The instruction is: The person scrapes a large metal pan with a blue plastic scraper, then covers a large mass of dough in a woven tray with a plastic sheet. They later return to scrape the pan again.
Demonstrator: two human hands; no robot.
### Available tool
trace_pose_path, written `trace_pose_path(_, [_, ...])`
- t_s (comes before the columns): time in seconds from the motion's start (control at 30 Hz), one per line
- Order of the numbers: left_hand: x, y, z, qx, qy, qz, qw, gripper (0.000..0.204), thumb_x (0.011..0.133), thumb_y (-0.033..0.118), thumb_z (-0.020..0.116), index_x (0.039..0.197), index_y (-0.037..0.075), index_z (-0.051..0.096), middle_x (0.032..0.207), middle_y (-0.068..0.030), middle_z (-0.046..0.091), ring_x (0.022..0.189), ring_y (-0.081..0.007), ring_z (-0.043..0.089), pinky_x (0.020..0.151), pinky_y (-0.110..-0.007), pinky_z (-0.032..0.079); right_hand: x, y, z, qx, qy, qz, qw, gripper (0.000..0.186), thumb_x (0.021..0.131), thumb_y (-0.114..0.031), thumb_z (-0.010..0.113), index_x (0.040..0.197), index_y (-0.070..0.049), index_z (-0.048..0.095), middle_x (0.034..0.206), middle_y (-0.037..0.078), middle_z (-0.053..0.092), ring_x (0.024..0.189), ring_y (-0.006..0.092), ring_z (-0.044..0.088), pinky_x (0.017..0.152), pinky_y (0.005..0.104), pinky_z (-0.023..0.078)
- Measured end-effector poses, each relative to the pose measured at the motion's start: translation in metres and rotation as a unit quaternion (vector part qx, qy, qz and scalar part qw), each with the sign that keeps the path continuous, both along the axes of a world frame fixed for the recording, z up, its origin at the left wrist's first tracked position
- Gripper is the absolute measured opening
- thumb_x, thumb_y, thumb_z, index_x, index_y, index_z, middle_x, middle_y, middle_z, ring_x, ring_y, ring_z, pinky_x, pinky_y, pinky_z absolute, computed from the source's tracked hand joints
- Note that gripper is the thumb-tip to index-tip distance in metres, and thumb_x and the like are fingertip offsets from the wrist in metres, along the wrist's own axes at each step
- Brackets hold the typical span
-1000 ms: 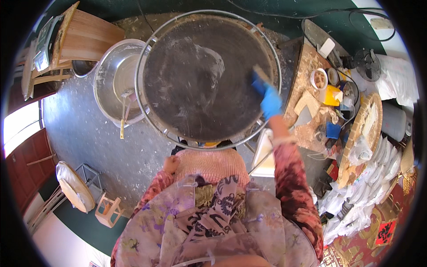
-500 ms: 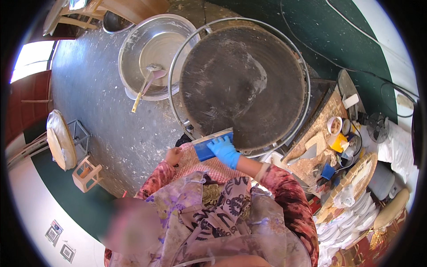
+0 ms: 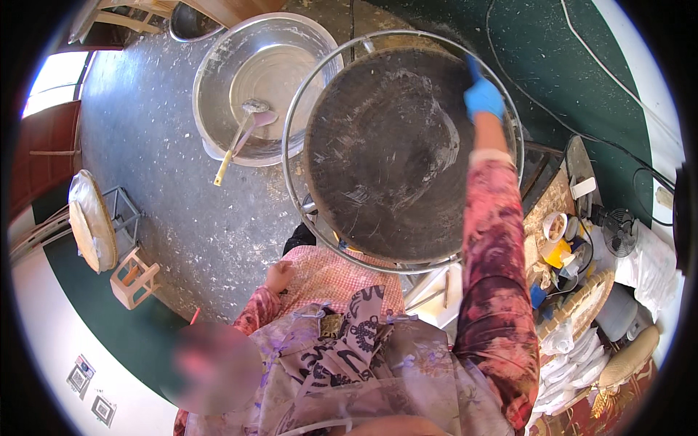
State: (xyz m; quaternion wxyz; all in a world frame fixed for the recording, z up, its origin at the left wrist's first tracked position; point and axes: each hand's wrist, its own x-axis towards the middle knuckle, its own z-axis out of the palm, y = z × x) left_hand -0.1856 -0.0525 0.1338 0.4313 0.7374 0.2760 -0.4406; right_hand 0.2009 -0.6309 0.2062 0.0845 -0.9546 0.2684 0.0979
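Note:
A large round dark griddle [image 3: 385,152] lies in front of me, with pale dried smears across its top and a metal ring [image 3: 287,109] around it. My right hand [image 3: 485,99], in a blue glove, reaches to the griddle's far right edge. It is closed on a blue scraper [image 3: 474,69], seen narrow and partly hidden by the glove. My left hand [image 3: 279,277] is bare and curled closed beside the pink checked apron [image 3: 342,272]. What that hand holds, if anything, is hidden.
Left of the griddle stands a wide metal basin [image 3: 218,65] holding a yellow-handled ladle [image 3: 227,163] and a pinkish spoon [image 3: 265,118]. A cluttered board [image 3: 542,200] lies right, near a small fan [image 3: 620,231]. A wooden stool [image 3: 134,280] stands left. Cables hang along the green wall.
My right hand has swung with the scraper from the griddle's near edge to its far right edge, and the arm is stretched out. My left hand stays closed by the apron.

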Motion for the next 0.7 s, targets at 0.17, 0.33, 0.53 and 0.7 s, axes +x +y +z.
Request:
trace_pose_path(0.17, [0.004, 0.006, -0.010, -0.009, -0.037, -0.077, 0.996, 0.036, 0.077, 0.019, 0.067, 0.105, -0.003, 0.061, 0.078, -0.0097, 0.065, 0.070, -0.0145, 0.061, 0.065, -0.028, 0.049, -0.130, -0.048, 0.045, 0.074, -0.088, -0.157, 0.981, 0.040, 0.080, 0.000, 0.045, 0.118, -0.004, 0.058, 0.106, 0.021, 0.062, 0.098, 0.0336, 0.061, 0.081, 0.0386, 0.048])
trace_pose_path(0.33, [0.036, -0.007, -0.010, -0.012, -0.052, -0.119, 0.991, 0.038, 0.077, 0.022, 0.067, 0.107, -0.002, 0.061, 0.078, -0.0104, 0.065, 0.070, -0.0150, 0.061, 0.063, -0.028, 0.049, -0.215, 0.100, 0.021, 0.240, -0.178, 0.123, 0.946, 0.025, 0.088, -0.010, 0.045, 0.107, -0.005, 0.060, 0.101, 0.017, 0.062, 0.094, 0.0298, 0.059, 0.086, 0.0377, 0.046])
trace_pose_path(0.53, [0.047, -0.014, -0.002, -0.006, -0.050, -0.101, 0.994, 0.038, 0.078, 0.019, 0.066, 0.108, -0.003, 0.060, 0.082, -0.0104, 0.066, 0.071, -0.0145, 0.061, 0.064, -0.028, 0.049, -0.170, 0.140, -0.008, 0.183, -0.040, 0.161, 0.969, 0.021, 0.079, -0.009, 0.049, 0.096, -0.005, 0.061, 0.090, 0.022, 0.063, 0.083, 0.0381, 0.062, 0.074, 0.0447, 0.050])
trace_pose_path(0.7, [0.029, -0.005, 0.002, -0.030, -0.058, -0.111, 0.992, 0.037, 0.078, 0.018, 0.066, 0.108, -0.004, 0.060, 0.084, -0.0111, 0.067, 0.073, -0.0147, 0.062, 0.066, -0.028, 0.049, -0.104, 0.001, 0.015, 0.023, -0.087, 0.042, 0.995, 0.016, 0.076, -0.011, 0.056, 0.084, -0.002, 0.067, 0.081, 0.021, 0.065, 0.076, 0.0370, 0.065, 0.070, 0.0431, 0.052])
